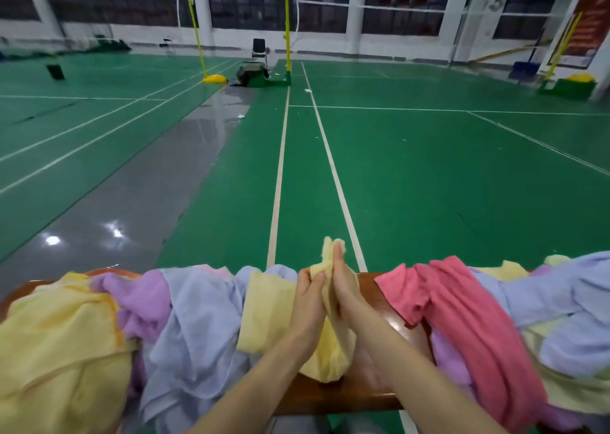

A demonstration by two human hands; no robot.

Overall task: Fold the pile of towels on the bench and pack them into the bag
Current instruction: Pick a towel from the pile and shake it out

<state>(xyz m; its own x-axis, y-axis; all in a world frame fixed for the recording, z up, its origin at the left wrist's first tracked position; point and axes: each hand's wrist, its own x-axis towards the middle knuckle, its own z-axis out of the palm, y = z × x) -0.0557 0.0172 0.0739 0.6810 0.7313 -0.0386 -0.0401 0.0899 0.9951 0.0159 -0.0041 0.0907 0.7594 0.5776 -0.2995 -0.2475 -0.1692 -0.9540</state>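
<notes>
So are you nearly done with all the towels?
Not nearly. Nothing looks done yet: no folded towel shows, and no bag is in view. In hand: the left grip holds one yellow towel and the right grip presses flat against it, above the bench. Still to do: the loose heaps either side, like the pink towel and the pale blue towel.

Wooden bench [330, 397] heaped with seemingly unfolded towels [198, 318].

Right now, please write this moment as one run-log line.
step: folding | left hand: pinches yellow towel | right hand: pressed flat against it | bench: loose towels both sides | bag: not in view
</notes>
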